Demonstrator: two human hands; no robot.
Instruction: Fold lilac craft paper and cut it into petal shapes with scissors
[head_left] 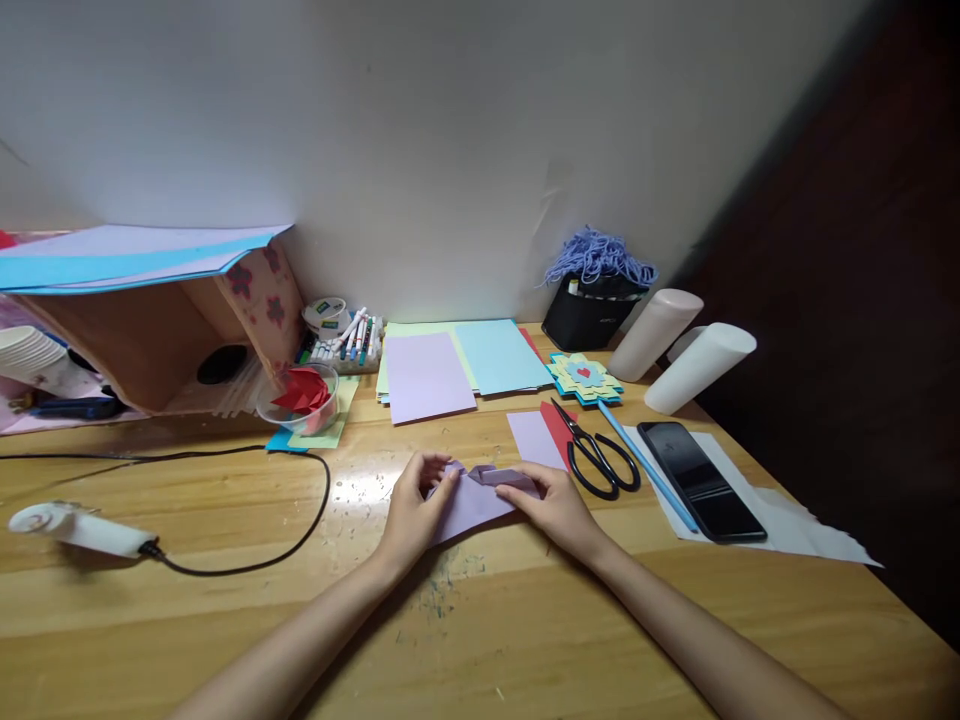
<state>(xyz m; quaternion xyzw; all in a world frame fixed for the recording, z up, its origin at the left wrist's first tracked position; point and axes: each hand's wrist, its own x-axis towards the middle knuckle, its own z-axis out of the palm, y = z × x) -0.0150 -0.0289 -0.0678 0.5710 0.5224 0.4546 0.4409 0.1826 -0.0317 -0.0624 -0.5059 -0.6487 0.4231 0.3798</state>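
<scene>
Between my hands is a sheet of light purple paper point(474, 508), its far edge partly folded over and raised. My left hand point(421, 500) grips the paper's left side, thumb on top and fingers curled behind. On the right side, my right hand point(556, 508) pinches the folded strip between thumb and fingers. Black-handled scissors point(596, 455) lie just beyond my right hand, partly over a red paper piece point(557, 432) and a smaller purple sheet point(531, 440).
A hot glue gun point(90, 530) with a looping black cord lies left. Behind are a cardboard box point(262, 300), a clear bowl point(300, 425) of red paper, markers point(360, 338) and coloured sheets point(502, 358). A phone point(701, 485), blue stick point(649, 468) and white rolls point(697, 370) stand or lie right.
</scene>
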